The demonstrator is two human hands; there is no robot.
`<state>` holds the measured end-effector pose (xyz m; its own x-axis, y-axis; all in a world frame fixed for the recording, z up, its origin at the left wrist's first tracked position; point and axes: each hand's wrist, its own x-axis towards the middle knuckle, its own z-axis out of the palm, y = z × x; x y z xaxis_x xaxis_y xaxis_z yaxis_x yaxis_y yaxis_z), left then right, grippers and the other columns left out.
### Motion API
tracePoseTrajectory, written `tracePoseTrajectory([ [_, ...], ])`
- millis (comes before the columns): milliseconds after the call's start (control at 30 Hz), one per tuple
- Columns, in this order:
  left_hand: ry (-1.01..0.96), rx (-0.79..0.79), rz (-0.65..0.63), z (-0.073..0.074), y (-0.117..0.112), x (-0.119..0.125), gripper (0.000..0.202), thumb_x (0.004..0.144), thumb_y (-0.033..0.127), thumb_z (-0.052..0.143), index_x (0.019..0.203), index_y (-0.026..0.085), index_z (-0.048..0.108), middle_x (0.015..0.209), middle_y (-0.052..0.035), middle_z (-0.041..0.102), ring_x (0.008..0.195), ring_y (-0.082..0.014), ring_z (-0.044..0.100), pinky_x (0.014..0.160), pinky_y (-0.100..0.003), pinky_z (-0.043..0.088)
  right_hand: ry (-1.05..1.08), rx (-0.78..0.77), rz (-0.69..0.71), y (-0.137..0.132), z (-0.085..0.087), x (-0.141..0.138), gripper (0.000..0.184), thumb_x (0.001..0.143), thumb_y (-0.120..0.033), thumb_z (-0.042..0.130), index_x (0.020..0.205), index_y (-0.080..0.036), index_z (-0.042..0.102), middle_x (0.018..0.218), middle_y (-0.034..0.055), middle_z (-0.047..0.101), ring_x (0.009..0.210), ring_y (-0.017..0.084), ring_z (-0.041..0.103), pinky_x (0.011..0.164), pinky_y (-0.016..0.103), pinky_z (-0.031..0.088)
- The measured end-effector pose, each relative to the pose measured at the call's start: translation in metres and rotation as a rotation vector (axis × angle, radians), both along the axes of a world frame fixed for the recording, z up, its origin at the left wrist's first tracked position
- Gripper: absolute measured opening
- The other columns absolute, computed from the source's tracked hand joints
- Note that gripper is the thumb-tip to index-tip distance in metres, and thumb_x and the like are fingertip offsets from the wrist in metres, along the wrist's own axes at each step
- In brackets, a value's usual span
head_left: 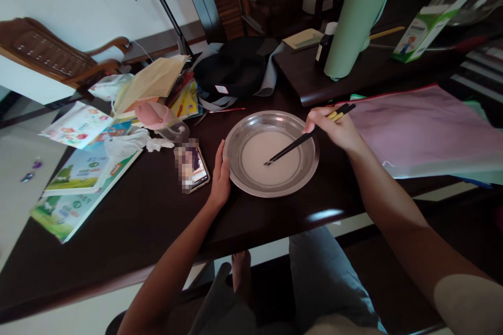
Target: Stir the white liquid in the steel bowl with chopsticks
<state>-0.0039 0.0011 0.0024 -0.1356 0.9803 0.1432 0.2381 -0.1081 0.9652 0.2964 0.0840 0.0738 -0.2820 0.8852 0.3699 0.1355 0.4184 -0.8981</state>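
Note:
A wide, shallow metal bowl (271,191) stands on the dark table with cloudy whitish liquid (271,149) in it. My left hand (220,178) lies against the bowl's left side, its fingers stretched out along the rim. Over the right rim, my right hand (332,124) is closed around a pair of black chopsticks (291,145) with gold bands near their upper ends. The chopsticks slant down to the left, close together, and their tips are at the liquid near the middle of the bowl.
Left of the bowl lies a phone (192,166). Behind it are a pink-lidded clear cup (157,118), crumpled tissue (129,144) and booklets (78,183). A black bag (231,70) sits behind the bowl. Rightward are a pink folder (424,131), green cylinder (357,21) and small bottle (325,44).

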Motion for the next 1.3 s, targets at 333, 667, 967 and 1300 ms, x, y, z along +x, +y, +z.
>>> tracePoseTrajectory([
  [333, -0.007, -0.002, 0.001, 0.0001, 0.0001, 0.0001, 0.060, 0.094, 0.054, 0.043, 0.149, 0.030, 0.036, 0.161, -0.0029, 0.031, 0.149, -0.0224, 0.028, 0.124, -0.041, 0.018, 0.080, -0.010, -0.082, 0.0033, -0.0009, 0.0041, 0.043, 0.089, -0.050, 0.058, 0.055, -0.023, 0.065, 0.059, 0.0008, 0.065, 0.062, 0.016, 0.062, 0.068, 0.031, 0.047],
  [667, -0.016, -0.007, -0.003, 0.0030, -0.0004, 0.0022, 0.064, 0.094, 0.055, 0.043, 0.150, 0.026, 0.034, 0.161, -0.0053, 0.031, 0.149, -0.0220, 0.028, 0.123, -0.039, 0.018, 0.018, 0.008, -0.085, 0.0038, -0.0003, 0.0036, 0.038, 0.088, -0.049, 0.060, 0.062, -0.023, 0.068, 0.066, 0.0007, 0.069, 0.069, 0.015, 0.065, 0.073, 0.030, 0.047],
  [967, 0.004, -0.006, 0.004, 0.0034, -0.0010, 0.0016, 0.060, 0.095, 0.053, 0.043, 0.149, 0.029, 0.035, 0.161, -0.0040, 0.031, 0.149, -0.0222, 0.028, 0.124, -0.040, 0.018, -0.098, -0.008, 0.045, -0.0022, 0.0016, -0.0020, 0.036, 0.087, -0.054, 0.058, 0.072, -0.024, 0.071, 0.077, 0.0024, 0.073, 0.078, 0.018, 0.067, 0.075, 0.032, 0.049],
  [1300, 0.003, -0.008, 0.008, -0.0006, 0.0005, -0.0006, 0.061, 0.094, 0.055, 0.043, 0.149, 0.030, 0.036, 0.161, -0.0030, 0.032, 0.149, -0.0223, 0.028, 0.124, -0.041, 0.018, -0.063, -0.020, 0.022, -0.0016, 0.0023, -0.0006, 0.040, 0.087, -0.054, 0.058, 0.066, -0.023, 0.070, 0.070, 0.0023, 0.072, 0.073, 0.017, 0.066, 0.073, 0.032, 0.049],
])
